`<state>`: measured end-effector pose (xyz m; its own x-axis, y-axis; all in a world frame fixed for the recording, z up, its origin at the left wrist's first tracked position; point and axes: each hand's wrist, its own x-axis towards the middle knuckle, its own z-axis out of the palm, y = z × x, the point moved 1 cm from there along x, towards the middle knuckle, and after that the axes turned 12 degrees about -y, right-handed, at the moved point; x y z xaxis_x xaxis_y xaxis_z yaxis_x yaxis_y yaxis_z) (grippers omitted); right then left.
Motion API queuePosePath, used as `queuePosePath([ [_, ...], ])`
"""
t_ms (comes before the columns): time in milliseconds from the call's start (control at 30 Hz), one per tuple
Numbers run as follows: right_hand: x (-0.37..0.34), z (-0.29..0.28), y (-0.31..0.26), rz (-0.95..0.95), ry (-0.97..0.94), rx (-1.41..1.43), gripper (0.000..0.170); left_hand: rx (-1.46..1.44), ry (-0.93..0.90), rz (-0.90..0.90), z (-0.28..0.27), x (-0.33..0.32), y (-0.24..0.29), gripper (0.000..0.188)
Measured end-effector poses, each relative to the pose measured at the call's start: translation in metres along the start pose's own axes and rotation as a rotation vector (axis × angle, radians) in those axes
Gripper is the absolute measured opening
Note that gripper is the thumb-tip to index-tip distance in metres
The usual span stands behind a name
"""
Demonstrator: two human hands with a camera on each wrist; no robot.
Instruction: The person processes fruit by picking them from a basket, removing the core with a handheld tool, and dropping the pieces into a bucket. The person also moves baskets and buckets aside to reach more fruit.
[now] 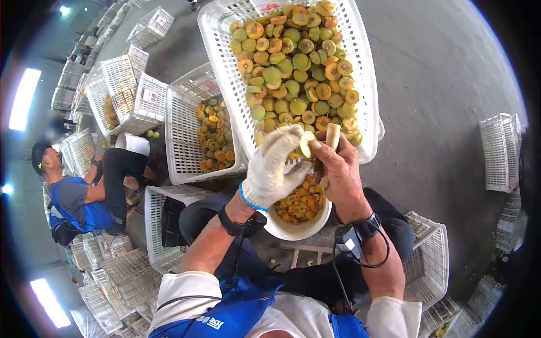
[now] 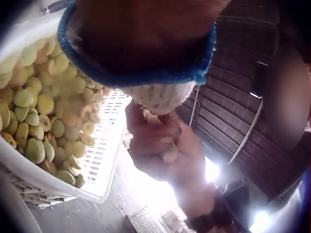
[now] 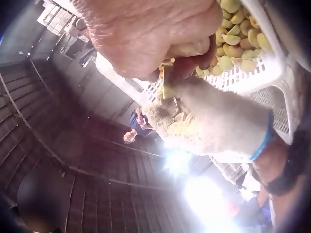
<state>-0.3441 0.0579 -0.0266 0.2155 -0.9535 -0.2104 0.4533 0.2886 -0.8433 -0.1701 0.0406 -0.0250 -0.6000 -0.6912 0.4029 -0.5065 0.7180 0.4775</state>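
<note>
My left hand [image 1: 273, 166], in a white knit glove with a blue cuff, holds a pale green fruit half [image 1: 307, 144] between fingers and thumb. My bare right hand [image 1: 342, 172] grips a short tool by its wooden handle [image 1: 333, 136], its thumb right at the fruit half. The tool's working end is hidden between the hands. Below them stands a white bucket [image 1: 298, 230] holding orange fruit pieces [image 1: 298, 205]. Just beyond the hands, a white crate [image 1: 365, 67] is heaped with green and orange fruit halves [image 1: 298, 62]. In the right wrist view the glove [image 3: 209, 116] meets the bare fingers.
A second crate [image 1: 181, 124] with fruit halves stands left of the full one. Other crates flank the legs, one at left [image 1: 155, 225] and one at right [image 1: 437, 259]. Another person [image 1: 79, 197] sits at far left by stacked crates [image 1: 121, 84]. Cables hang from both wrists.
</note>
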Motion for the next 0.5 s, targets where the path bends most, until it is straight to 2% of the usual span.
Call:
queuePosePath([
  [67, 0.004, 0.000, 0.001, -0.044, 0.012, 0.029, 0.028, -0.547, 0.231, -0.223, 0.003, -0.005, -0.008, 0.059],
  [100, 0.005, 0.001, -0.002, -0.030, 0.038, 0.030, 0.027, -0.451, 0.190, -0.306, -0.007, -0.004, -0.009, 0.047],
  [133, 0.007, 0.003, -0.002, -0.020, 0.032, 0.027, 0.027, -0.451, 0.196, -0.317, -0.008, -0.004, -0.015, 0.047],
  [200, 0.011, 0.006, -0.001, -0.064, 0.017, -0.040, 0.027, -1.117, 0.190, -0.527, -0.002, -0.008, -0.031, 0.049],
  [233, 0.012, 0.005, -0.001, -0.015, 0.000, -0.123, 0.028, -1.193, 0.137, -0.598, 0.004, -0.014, -0.037, 0.057],
  [267, 0.014, 0.007, -0.001, -0.007, -0.005, -0.125, 0.028, -1.194, 0.145, -0.605, 0.002, -0.014, -0.037, 0.057],
  [333, 0.017, 0.013, -0.002, -0.049, -0.069, -0.398, 0.030, -1.278, -0.054, -0.677, -0.003, -0.013, -0.032, 0.060],
  [367, 0.019, 0.013, 0.002, -0.118, -0.109, -0.474, 0.033, -1.165, -0.102, -0.589, 0.004, -0.021, -0.044, 0.051],
  [400, 0.020, 0.013, -0.001, -0.107, -0.114, -0.472, 0.033, -1.168, -0.098, -0.601, 0.009, -0.032, -0.052, 0.051],
  [433, 0.020, 0.015, -0.009, -0.077, -0.199, -0.676, 0.033, -0.668, -0.140, -0.370, 0.010, -0.042, -0.057, 0.056],
  [467, 0.021, 0.017, -0.011, -0.046, -0.285, -0.879, 0.033, -0.169, -0.178, -0.134, 0.008, -0.045, -0.054, 0.067],
  [500, 0.023, 0.018, -0.006, -0.099, -0.260, -0.931, 0.029, -0.152, -0.192, -0.028, 0.009, -0.043, -0.054, 0.092],
])
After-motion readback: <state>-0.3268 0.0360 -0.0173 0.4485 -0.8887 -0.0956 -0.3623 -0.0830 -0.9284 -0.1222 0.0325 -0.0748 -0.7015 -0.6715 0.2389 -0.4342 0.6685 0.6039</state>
